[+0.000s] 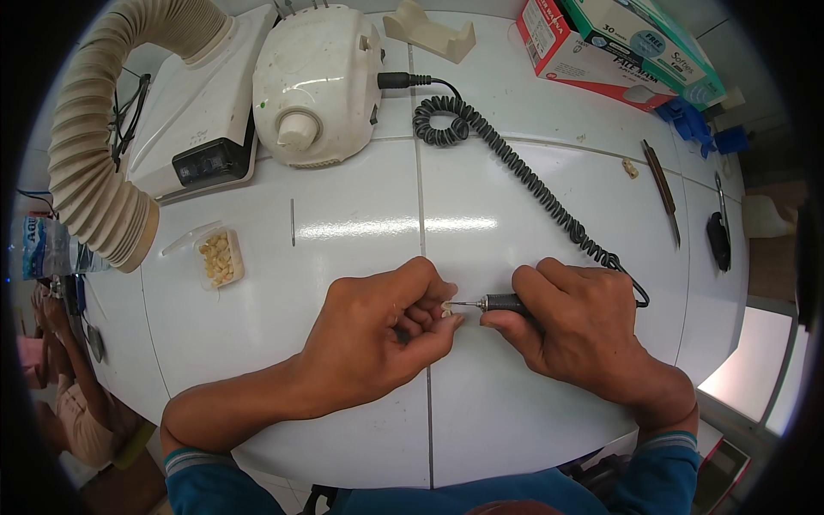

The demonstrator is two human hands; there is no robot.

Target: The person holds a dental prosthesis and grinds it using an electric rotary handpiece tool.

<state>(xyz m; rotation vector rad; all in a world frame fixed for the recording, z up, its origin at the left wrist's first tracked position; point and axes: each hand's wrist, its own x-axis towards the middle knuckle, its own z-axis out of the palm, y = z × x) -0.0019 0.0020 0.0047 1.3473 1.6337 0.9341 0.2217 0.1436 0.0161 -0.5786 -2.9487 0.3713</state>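
Between the thumb and fingertips of my left hand (pixel 386 330) is a small cream tooth-like piece (pixel 446 310). Wrapped round the black grip of a rotary handpiece (pixel 505 302) are the fingers of my right hand (pixel 575 326). The handpiece's thin metal bit points left and reaches the cream piece; whether it touches cannot be made out. A coiled black cord (pixel 532 180) runs from the handpiece up to a white control unit (pixel 311 86) with a round knob. Left of my hands, a clear open box (pixel 221 257) holds several similar cream pieces.
A ribbed suction hose (pixel 94 163) arches from a white machine (pixel 202 112) at upper left. A thin metal rod (pixel 293 222) lies mid-table. To the right are a brown-handled tool (pixel 661 193), a black-handled tool (pixel 718 240) and mask boxes (pixel 601 51). Another person's arm (pixel 73 343) shows at left.
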